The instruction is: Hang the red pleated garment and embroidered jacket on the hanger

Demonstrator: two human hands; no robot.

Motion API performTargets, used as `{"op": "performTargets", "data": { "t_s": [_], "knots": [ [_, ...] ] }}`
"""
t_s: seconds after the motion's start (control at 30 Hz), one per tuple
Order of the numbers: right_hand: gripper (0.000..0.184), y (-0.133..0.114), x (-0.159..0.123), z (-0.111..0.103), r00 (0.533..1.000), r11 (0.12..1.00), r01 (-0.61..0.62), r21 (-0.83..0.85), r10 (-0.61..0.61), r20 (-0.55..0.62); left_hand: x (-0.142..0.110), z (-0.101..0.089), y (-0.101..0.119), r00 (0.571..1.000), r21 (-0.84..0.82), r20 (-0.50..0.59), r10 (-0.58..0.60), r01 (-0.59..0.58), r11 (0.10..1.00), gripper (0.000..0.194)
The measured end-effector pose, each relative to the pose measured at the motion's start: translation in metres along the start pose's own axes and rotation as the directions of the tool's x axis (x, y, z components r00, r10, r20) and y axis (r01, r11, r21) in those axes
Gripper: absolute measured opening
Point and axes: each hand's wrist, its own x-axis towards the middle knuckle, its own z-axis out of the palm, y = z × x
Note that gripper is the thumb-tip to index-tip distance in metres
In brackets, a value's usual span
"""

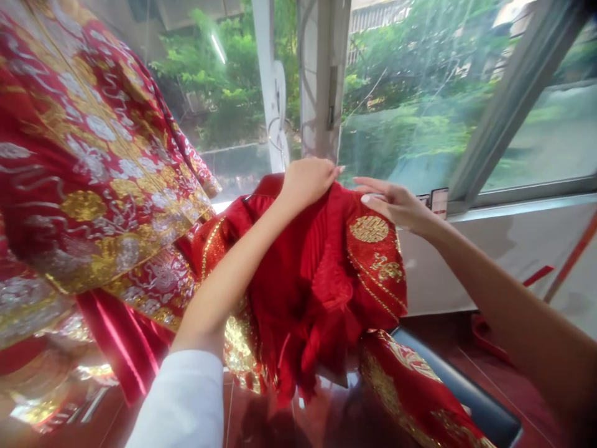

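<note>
A red garment (321,274) with gold embroidery hangs in front of me, draped down toward the floor. My left hand (308,180) is closed in a pinch on its top edge, near the window frame. My right hand (396,205) rests on the garment's upper right part, just above a round gold emblem (369,228), with fingers stretched out and lightly curled on the cloth. My left arm wears a white sleeve (186,398). Both hands are close together at the top of the cloth.
A large red robe with gold and silver embroidery (88,168) hangs at the left. A window (410,93) with a white pillar (321,74) shows green trees. A dark seat (471,392) stands at lower right on a reddish floor.
</note>
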Motion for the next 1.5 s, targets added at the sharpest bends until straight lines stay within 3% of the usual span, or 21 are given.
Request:
{"op": "performTargets", "data": {
  "t_s": [0.13,0.2,0.27,0.33,0.43,0.53,0.67,0.83,1.0,1.07,1.2,1.3,1.4,1.5],
  "knots": [
    [0.027,0.008,0.001,0.004,0.981,0.991,0.064,-0.116,-0.041,0.187,-0.037,-0.043,-0.018,0.991,-0.170,-0.118,0.067,-0.087,0.982,0.031],
    [0.028,0.000,0.003,0.000,0.976,0.989,0.036,-0.145,-0.003,0.220,-0.071,-0.065,-0.043,0.987,-0.162,-0.153,-0.045,0.020,0.987,0.026],
    [0.028,-0.014,0.012,-0.003,0.979,0.990,0.027,-0.141,0.002,0.204,-0.107,-0.078,-0.073,0.982,-0.144,-0.088,-0.166,0.152,0.978,0.032],
    [0.028,-0.032,0.025,0.001,0.980,0.992,0.044,-0.120,-0.020,0.199,-0.137,-0.079,-0.100,0.970,-0.177,0.065,-0.235,0.243,0.954,0.041],
    [0.026,-0.059,0.046,0.019,0.960,0.987,0.100,-0.127,-0.062,0.273,-0.158,-0.064,-0.117,0.967,-0.211,0.158,-0.199,0.230,0.950,0.044],
    [0.027,-0.075,0.054,0.045,0.950,0.977,0.119,-0.176,-0.061,0.305,-0.157,-0.052,-0.113,0.974,-0.169,0.079,-0.211,0.222,0.960,0.038],
    [0.027,-0.072,0.055,0.069,0.979,0.988,0.091,-0.124,-0.065,0.194,-0.150,-0.053,-0.110,0.971,-0.230,0.047,-0.236,0.240,0.943,0.037],
    [0.028,-0.067,0.059,0.072,0.980,0.985,0.108,-0.134,-0.083,0.182,-0.143,-0.058,-0.116,0.976,-0.326,-0.033,-0.216,0.194,0.925,0.040],
    [0.027,-0.076,0.059,0.069,0.974,0.958,0.144,-0.247,-0.093,0.205,-0.126,-0.051,-0.121,0.958,-0.532,-0.130,-0.256,0.150,0.833,0.041],
    [0.026,-0.074,0.058,0.064,0.964,0.956,0.176,-0.236,-0.119,0.239,-0.123,-0.049,-0.124,0.962,-0.560,-0.075,-0.261,0.176,0.810,0.042],
    [0.031,-0.058,0.056,0.039,0.912,0.986,0.142,-0.091,-0.095,0.400,-0.129,-0.049,-0.130,0.954,-0.539,0.183,-0.237,0.300,0.787,0.039],
    [0.033,-0.044,0.051,0.021,0.891,0.997,0.061,-0.055,-0.030,0.452,-0.133,-0.048,-0.133,0.952,-0.597,0.226,-0.209,0.304,0.742,0.040],
    [0.023,-0.041,0.047,0.016,0.884,0.996,-0.062,-0.068,0.086,0.459,-0.129,-0.047,-0.139,0.952,-0.634,0.240,-0.187,0.300,0.713,0.042],
    [0.029,-0.045,0.046,0.020,0.852,0.956,-0.292,-0.036,0.277,0.445,-0.122,-0.045,-0.146,0.922,-0.628,0.282,-0.264,0.386,0.676,0.041]
  ]
}}
